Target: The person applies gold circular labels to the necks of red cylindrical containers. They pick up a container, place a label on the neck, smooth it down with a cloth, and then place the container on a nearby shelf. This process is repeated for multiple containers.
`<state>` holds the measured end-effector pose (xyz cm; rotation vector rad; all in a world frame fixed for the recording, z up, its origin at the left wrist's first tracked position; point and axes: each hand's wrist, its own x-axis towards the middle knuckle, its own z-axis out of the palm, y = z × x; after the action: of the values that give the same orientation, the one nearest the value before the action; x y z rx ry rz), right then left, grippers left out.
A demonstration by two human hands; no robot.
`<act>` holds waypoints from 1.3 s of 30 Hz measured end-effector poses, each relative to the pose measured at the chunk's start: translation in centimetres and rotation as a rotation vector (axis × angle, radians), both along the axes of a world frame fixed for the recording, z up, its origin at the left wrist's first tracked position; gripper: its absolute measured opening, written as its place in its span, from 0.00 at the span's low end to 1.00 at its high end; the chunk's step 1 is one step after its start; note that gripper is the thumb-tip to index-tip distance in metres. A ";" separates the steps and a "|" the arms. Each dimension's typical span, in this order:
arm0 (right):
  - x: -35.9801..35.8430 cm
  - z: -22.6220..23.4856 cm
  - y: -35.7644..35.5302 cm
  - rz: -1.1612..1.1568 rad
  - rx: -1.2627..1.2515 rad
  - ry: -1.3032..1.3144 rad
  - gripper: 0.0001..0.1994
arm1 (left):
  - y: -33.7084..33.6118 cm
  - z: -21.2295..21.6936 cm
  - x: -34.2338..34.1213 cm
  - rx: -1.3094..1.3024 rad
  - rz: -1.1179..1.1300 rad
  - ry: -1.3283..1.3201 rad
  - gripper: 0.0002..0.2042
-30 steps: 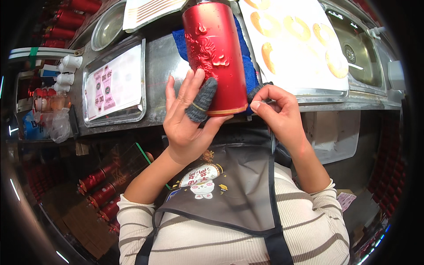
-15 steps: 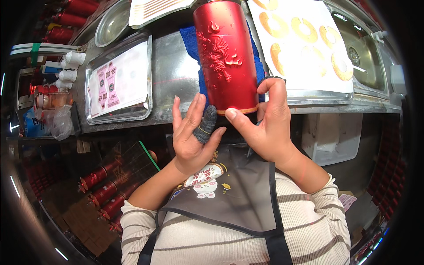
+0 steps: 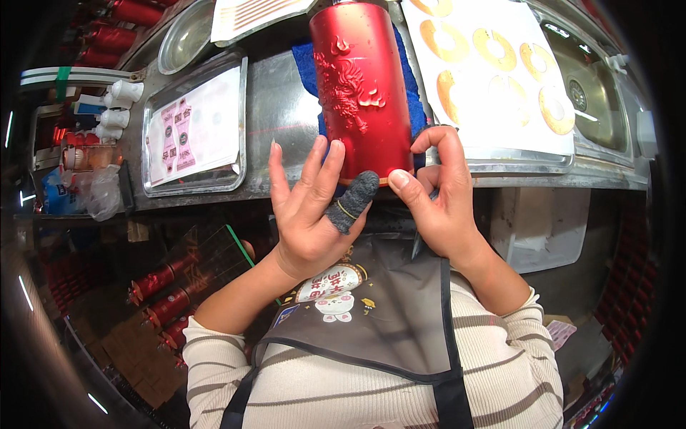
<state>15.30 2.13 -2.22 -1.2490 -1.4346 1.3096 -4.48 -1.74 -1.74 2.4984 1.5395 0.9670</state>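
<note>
A red metallic bottle (image 3: 364,93) with a raised dragon-like relief lies on a blue cloth (image 3: 306,68), its gold-rimmed end toward me. My left hand (image 3: 307,207) has its fingers spread. A dark grey knitted finger cover (image 3: 351,203), bound with a thin yellowish band, sits on one finger, whose tip is against or just in front of the bottle's near rim. At the right of that rim, my right hand (image 3: 446,207) is curled, thumb by the gold edge and bent index finger beside the bottle. A slim grey object partly shows beneath this hand; its kind is hidden.
Left of the bottle is a metal tray (image 3: 244,143) with pink-printed sheets, near a round metal bowl (image 3: 187,43). To the right, a white sheet (image 3: 464,82) bears gold ring-shaped labels beside a metal sink (image 3: 593,93). A clear plastic bin (image 3: 550,236) stands below the counter.
My left fingers have spread wider, and the covered finger has shifted right along the rim. My right thumb has slid right along the gold edge. The bottle has turned slightly.
</note>
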 end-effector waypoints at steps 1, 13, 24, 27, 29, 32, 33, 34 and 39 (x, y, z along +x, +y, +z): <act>0.1 0.0 0.0 0.003 -0.021 0.038 0.19 | 0.2 0.1 0.1 0.020 0.000 0.018 0.18; 0.5 -0.4 -1.3 0.037 0.046 0.060 0.17 | 1.9 -0.9 1.6 0.052 0.101 -0.124 0.31; -2.4 0.5 -0.1 -0.075 0.557 -0.374 0.35 | -2.4 -3.3 -0.8 -0.155 0.121 -0.360 0.18; -2.5 0.3 0.0 -0.093 0.544 -0.369 0.34 | -2.3 -3.4 -0.7 -0.109 0.066 -0.292 0.15; -2.5 0.3 -0.1 -0.081 0.494 -0.360 0.33 | -2.2 -3.7 -0.7 -0.102 0.064 -0.290 0.15; -2.6 0.2 0.0 -0.092 0.547 -0.381 0.33 | -2.0 -3.7 -0.9 -0.110 0.050 -0.264 0.16; -2.6 0.2 0.0 -0.096 0.534 -0.368 0.32 | -1.9 -3.7 -0.9 -0.112 0.047 -0.260 0.16; -2.7 0.2 -0.1 -0.100 0.522 -0.355 0.31 | -1.9 -3.8 -1.0 -0.115 0.047 -0.263 0.16; -2.5 0.2 0.0 -0.090 0.532 -0.340 0.27 | -1.7 -3.5 -0.8 -0.111 0.044 -0.260 0.19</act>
<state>12.78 2.14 -2.04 -1.1818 -1.7891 0.6042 -5.33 -3.42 -5.27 2.1740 1.5259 1.1266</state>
